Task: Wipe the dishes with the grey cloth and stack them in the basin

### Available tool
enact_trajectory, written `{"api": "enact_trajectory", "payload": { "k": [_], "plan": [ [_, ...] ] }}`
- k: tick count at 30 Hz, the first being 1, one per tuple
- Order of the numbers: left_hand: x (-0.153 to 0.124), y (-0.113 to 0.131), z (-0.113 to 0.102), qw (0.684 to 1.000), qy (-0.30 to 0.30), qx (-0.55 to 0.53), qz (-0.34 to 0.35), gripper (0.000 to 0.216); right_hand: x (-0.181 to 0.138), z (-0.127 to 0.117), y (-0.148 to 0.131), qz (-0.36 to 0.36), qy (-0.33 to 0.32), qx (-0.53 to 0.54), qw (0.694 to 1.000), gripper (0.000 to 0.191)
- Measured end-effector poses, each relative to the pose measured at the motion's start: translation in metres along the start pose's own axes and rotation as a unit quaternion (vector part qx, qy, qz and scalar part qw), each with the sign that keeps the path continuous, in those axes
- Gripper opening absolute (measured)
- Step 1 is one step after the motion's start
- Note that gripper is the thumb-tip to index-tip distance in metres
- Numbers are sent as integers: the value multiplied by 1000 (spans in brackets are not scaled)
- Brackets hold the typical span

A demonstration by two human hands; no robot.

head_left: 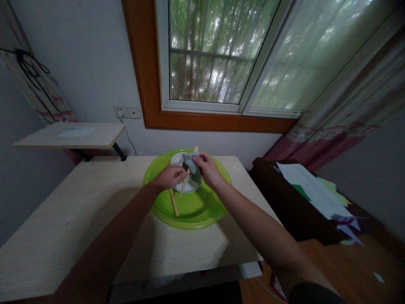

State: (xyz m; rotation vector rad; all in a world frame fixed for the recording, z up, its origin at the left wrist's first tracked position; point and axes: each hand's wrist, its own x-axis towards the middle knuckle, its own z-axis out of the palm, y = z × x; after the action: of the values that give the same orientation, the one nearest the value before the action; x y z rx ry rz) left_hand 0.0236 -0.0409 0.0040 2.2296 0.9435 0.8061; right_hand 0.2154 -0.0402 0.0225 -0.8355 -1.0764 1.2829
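Observation:
Both my hands meet over a white dish (pixel 192 187) in a round green tray (pixel 202 213). My right hand (pixel 208 169) pinches a grey, soft, clay-like piece (pixel 190 162) from the right side. Fingers closed, my left hand (pixel 171 176) is at the lower left edge of the same grey piece, close to a flat wooden stick (pixel 184 184). That stick runs slantwise across the dish, and its middle is hidden by the grey piece and fingers. Another wooden stick (pixel 174 203) lies in the tray, leaning toward the dish's rim.
The tray stands on a pale wooden table (pixel 126 236). A small raised shelf (pixel 104 135) with a paper is at the back left. Behind are a wall socket (pixel 127 112) and a barred window. To the right, papers (pixel 310 185) lie on a dark piece of furniture.

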Motion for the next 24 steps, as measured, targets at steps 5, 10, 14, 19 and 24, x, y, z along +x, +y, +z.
{"api": "enact_trajectory", "payload": {
  "k": [5,10,14,19,24],
  "plan": [
    [-3,2,-9,987,138,-75,-26,39,2,-6,-5,-43,3,-93,995,39],
    [0,6,-13,954,249,-161,-49,32,-4,-3,5,-28,-110,-176,978,36],
    [2,4,-12,964,197,-167,-57,30,-8,-1,15,-50,-148,-239,958,32],
    [3,-1,-11,976,166,-126,-62,27,-7,-2,18,-61,-163,-279,944,29],
    [4,-4,-11,973,188,-102,-81,23,-6,-3,20,-51,-156,-313,935,28]
  ]
}}
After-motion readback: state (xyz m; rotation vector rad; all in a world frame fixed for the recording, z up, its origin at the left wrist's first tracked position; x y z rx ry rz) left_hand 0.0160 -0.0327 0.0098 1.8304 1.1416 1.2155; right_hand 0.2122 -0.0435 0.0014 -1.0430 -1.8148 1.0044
